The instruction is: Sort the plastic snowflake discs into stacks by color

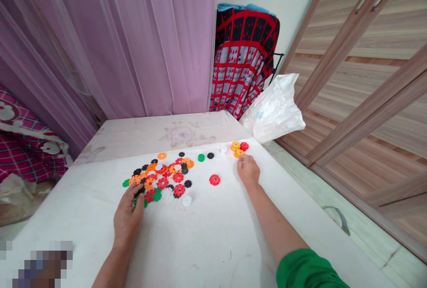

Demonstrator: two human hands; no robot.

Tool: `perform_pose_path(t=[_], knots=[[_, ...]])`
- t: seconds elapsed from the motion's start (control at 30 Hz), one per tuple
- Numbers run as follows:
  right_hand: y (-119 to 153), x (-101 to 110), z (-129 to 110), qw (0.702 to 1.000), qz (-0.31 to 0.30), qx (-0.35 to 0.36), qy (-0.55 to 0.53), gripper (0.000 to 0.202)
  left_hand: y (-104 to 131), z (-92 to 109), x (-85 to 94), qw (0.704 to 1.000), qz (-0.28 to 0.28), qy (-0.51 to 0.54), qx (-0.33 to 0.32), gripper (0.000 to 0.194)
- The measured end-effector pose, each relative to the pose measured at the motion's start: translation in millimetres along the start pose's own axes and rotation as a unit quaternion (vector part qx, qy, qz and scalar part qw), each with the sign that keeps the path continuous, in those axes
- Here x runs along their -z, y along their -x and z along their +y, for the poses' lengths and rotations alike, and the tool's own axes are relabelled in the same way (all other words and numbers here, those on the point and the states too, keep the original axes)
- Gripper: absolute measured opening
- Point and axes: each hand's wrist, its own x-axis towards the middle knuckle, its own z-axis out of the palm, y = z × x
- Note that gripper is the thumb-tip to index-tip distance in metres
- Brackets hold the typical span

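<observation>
The discs [163, 183] look plastic (smooth, too), the tablecloth [200, 239] matt fabric.

Table [187, 245]: white cloth [86, 221] over the near and middle part, a few faint reddish marks on it toward the near side. Far strip in a pale floral cover [133, 130], one large mauve bloom.

On the white cloth, left of middle: heap of notched discs [162, 183], overlapping; red, orange, black, green, white. Loose at its far side, an orange disc [162, 156]; at its near side, a white disc [187, 200].

Right of heap, lying alone: red disc [215, 180]. Beyond it, green disc [201, 157] just beside black disc [210, 156]. Farther right, yellow-orange discs [235, 146] bunched, another red disc [244, 146] beside them.
</observation>
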Motion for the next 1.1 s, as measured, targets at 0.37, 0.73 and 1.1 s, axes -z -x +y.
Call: perform_pose_path(t=[0.37,0.73,1.1], knots=[[-4,9,-4,0.995,-0.037,-0.085,-0.041,0.039,0,2,0.5,1.000,0.005,0.002,0.008,0.035],[-4,0,6,0.993,-0.012,-0.093,-0.069,0.042,0,0,-1.8,1.000,0.006,0.003,-0.007,0.035],[34,8,-77,0.935,-0.027,0.301,-0.185,0.033,1,-7,-7.1,0.999,0.033,0.038,-0.013,0.035]])
